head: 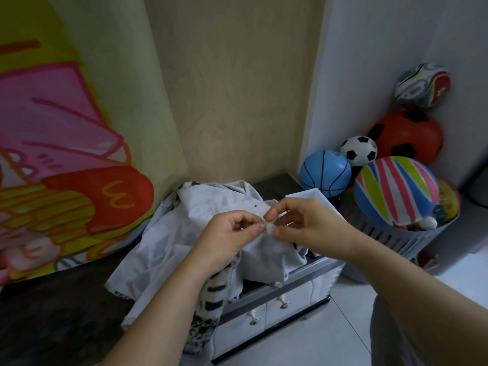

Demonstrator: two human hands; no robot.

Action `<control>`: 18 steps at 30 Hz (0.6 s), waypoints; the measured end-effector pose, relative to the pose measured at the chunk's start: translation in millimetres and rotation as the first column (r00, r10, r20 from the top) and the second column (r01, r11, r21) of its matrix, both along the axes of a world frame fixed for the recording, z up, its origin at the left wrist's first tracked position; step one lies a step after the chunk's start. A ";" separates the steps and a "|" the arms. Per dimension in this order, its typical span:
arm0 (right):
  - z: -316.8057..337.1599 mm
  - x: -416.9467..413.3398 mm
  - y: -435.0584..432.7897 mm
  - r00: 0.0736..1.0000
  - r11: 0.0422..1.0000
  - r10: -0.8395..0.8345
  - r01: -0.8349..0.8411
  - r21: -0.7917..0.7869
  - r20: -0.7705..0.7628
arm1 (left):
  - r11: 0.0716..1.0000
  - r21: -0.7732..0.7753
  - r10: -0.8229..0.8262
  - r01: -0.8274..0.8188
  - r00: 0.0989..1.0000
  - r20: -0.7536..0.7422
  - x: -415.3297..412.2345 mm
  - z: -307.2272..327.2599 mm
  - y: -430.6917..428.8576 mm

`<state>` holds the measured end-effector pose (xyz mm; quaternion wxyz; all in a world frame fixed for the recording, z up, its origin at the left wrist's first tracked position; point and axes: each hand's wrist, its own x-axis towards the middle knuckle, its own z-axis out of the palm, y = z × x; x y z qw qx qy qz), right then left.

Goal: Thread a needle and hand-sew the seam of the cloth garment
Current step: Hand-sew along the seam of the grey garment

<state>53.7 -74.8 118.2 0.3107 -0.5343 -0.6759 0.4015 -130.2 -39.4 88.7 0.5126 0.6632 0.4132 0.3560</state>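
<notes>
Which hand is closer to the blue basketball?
Right. The right hand is just below-left of the blue basketball; the left hand is farther left. Both pinch the white cloth garment.

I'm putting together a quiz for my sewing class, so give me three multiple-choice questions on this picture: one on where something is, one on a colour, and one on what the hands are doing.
1. Where is the basketball? A. left of the cloth B. right of the cloth C. on top of it
2. The larger football is black and: A. red B. green C. yellow
3. The left hand and right hand: A. lie flat B. hold scissors C. pinch the cloth
Answers: B, it sits beyond the right hand; A, its panels are red; C, both thumbs and forefingers close on a fold.
</notes>
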 end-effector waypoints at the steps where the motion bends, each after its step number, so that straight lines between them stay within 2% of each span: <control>1: -1.0 -1.2 -0.7 1.000 0.999 0.003 -0.003 0.034 0.023 | 1.000 -0.011 -0.002 0.002 1.000 0.007 0.5 -0.5 0.5; 3: -2.8 -3.9 0.2 0.998 0.996 -0.019 0.013 0.092 0.058 | 0.999 -0.034 -0.020 0.021 1.000 0.022 2.1 -0.4 1.2; 6: -4.3 -8.5 1.2 0.998 0.994 -0.064 0.063 0.087 0.010 | 0.998 -0.059 -0.016 0.017 1.000 0.017 3.7 0.0 1.7; 8: -0.9 -9.8 -0.5 0.988 0.985 -0.126 0.135 0.107 -0.087 | 0.996 -0.086 0.018 -0.015 0.999 0.028 4.2 1.5 1.6; 10: 11.2 -7.1 0.2 0.918 0.941 -0.261 0.311 0.132 -0.300 | 0.991 -0.124 0.063 -0.057 0.997 0.046 4.1 3.1 2.4; 11: 19.7 -4.6 1.4 0.831 0.911 -0.313 0.399 0.102 -0.459 | 0.988 -0.141 0.075 -0.067 0.996 0.051 4.2 3.7 2.9; 12: 28.9 -0.7 3.2 0.705 0.892 -0.329 0.450 0.038 -0.628 | 0.986 -0.152 0.080 -0.071 0.995 0.053 4.4 4.3 2.9; 13: 38.8 2.7 4.6 0.542 0.889 -0.316 0.456 -0.044 -0.779 | 0.985 -0.157 0.085 -0.076 0.995 0.052 5.1 4.7 3.0; 14: 47.1 4.5 4.9 0.374 0.898 -0.291 0.423 -0.117 -0.880 | 0.985 -0.155 0.090 -0.082 0.995 0.045 5.7 4.8 3.1; 15: 53.6 5.0 3.9 0.248 0.911 -0.277 0.375 -0.172 -0.928 | 0.985 -0.148 0.095 -0.088 0.995 0.035 6.5 5.2 3.4; 16: 58.7 3.6 1.1 0.207 0.921 -0.284 0.329 -0.207 -0.936 | 0.985 -0.142 0.101 -0.097 0.995 0.022 7.1 5.6 3.7; 17: 61.8 0.6 -3.1 0.263 0.926 -0.312 0.299 -0.230 -0.913 | 0.985 -0.137 0.107 -0.105 0.994 0.011 7.4 5.6 4.1; 18: 62.2 -2.0 -7.9 0.412 0.927 -0.344 0.293 -0.235 -0.844 | 0.985 -0.136 0.111 -0.110 0.994 0.005 7.5 6.5 4.0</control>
